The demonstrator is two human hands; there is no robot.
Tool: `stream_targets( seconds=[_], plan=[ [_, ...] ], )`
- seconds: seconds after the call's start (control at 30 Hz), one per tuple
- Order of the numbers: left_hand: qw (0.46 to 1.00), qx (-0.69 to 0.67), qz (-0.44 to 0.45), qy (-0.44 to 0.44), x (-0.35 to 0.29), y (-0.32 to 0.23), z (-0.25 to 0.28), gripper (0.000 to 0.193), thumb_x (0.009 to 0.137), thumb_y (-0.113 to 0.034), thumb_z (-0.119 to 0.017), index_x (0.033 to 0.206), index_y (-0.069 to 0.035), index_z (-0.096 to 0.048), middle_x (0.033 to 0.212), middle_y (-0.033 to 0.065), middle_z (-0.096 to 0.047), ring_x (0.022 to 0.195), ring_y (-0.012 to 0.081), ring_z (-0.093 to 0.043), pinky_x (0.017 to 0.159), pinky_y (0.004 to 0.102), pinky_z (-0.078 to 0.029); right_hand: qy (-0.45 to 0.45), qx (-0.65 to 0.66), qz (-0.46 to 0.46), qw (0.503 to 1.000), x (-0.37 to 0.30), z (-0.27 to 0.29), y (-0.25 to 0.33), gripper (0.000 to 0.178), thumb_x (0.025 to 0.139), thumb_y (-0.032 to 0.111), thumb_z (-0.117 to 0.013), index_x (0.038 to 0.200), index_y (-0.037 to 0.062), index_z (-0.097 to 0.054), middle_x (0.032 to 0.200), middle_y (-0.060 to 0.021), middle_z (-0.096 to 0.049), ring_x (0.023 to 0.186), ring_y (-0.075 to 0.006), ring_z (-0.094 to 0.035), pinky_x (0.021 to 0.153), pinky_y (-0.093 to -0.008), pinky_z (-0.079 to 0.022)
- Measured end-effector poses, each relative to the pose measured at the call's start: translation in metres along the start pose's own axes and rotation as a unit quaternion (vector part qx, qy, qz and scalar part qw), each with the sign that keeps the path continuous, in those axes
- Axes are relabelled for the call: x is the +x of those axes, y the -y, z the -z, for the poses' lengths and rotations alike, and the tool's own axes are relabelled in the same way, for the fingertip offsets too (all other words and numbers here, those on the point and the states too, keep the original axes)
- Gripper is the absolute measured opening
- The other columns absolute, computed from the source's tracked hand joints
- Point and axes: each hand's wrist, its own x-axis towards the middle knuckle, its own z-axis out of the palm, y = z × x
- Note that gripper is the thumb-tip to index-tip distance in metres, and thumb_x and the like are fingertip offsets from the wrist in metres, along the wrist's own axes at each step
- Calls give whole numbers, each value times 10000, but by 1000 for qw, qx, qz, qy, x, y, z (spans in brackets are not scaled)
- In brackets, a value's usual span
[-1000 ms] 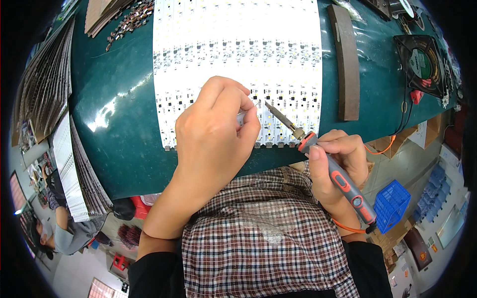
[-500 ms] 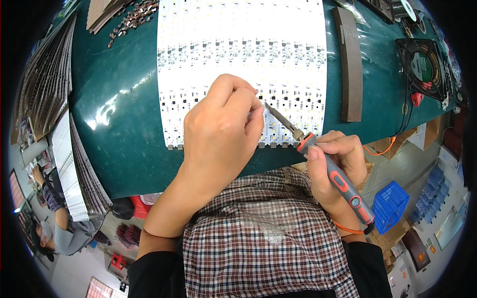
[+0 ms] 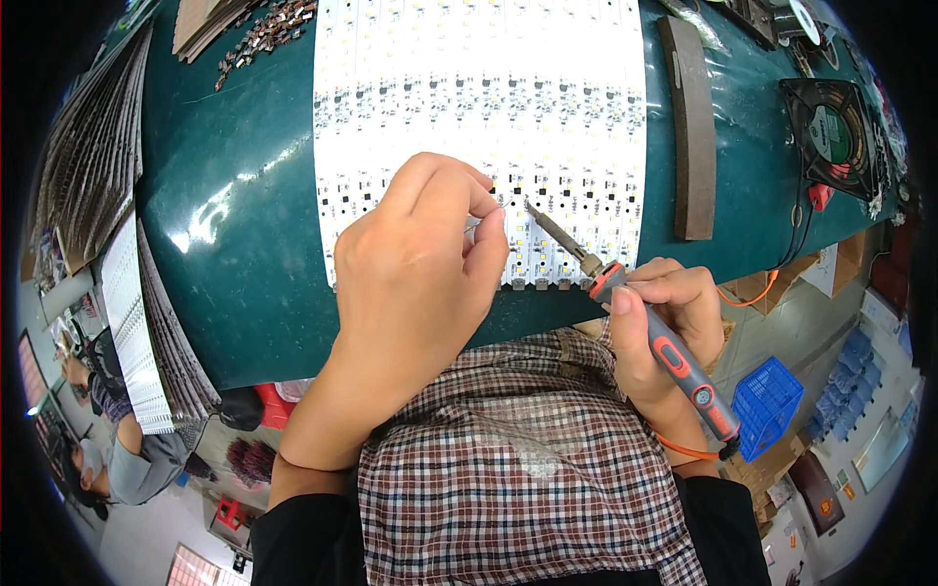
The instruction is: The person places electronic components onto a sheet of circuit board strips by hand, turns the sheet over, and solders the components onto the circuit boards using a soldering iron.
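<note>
A white panel of LED circuit boards (image 3: 430, 139) lies on the green table, with rows of small dark and yellow components across it. My right hand (image 3: 672, 314) grips a grey and red soldering iron (image 3: 676, 359) like a pen. Its metal tip points up and left, at the lower row of components. My left hand (image 3: 415, 249) hovers over the panel, closed in a pinch. A thin strand of solder wire (image 3: 509, 203) shows between its fingertips and the iron's tip. Whether the tip touches the board I cannot tell.
A dark bar (image 3: 688, 132) lies right of the panel, and a black fan (image 3: 832, 132) stands beyond it. Small metal parts (image 3: 266, 41) are heaped at the back left. Stacked board panels (image 3: 147, 332) stand at the left edge. A blue crate (image 3: 768, 408) sits below right.
My left hand has shifted left and slightly away from the iron's tip. The iron and my right hand have moved slightly right. The panel has slid slightly right.
</note>
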Motion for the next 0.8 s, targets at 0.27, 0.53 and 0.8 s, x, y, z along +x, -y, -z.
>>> stream_targets(
  seconds=[0.27, 0.53, 0.8],
  plan=[
    [998, 27, -43, -31, 1, 8, -2, 139, 775, -15, -748, 815, -65, -624, 902, 45, -696, 570, 160, -572, 523, 283, -462, 3, -5, 14, 1000, 1, 0, -1, 260, 828, 14, -778, 943, 44, -547, 781, -93, -696, 595, -46, -572, 464, -184, -363],
    [996, 18, -59, -57, 1, 12, -9, 149, 761, 11, -745, 797, -65, -623, 931, 33, -719, 504, 84, -500, 494, 237, -429, 10, -9, 21, 1000, 3, -5, 0, 284, 813, 25, -807, 958, 41, -563, 777, -67, -692, 592, -56, -583, 458, -191, -360],
    [996, 15, -64, -66, 1, 15, -15, 159, 716, 1, -737, 777, -66, -606, 837, 44, -648, 637, 225, -644, 550, 327, -501, 18, 7, 21, 1000, 3, -12, -1, 288, 811, 4, -803, 963, 43, -561, 779, -72, -695, 598, -63, -600, 453, -195, -374]
  ],
)
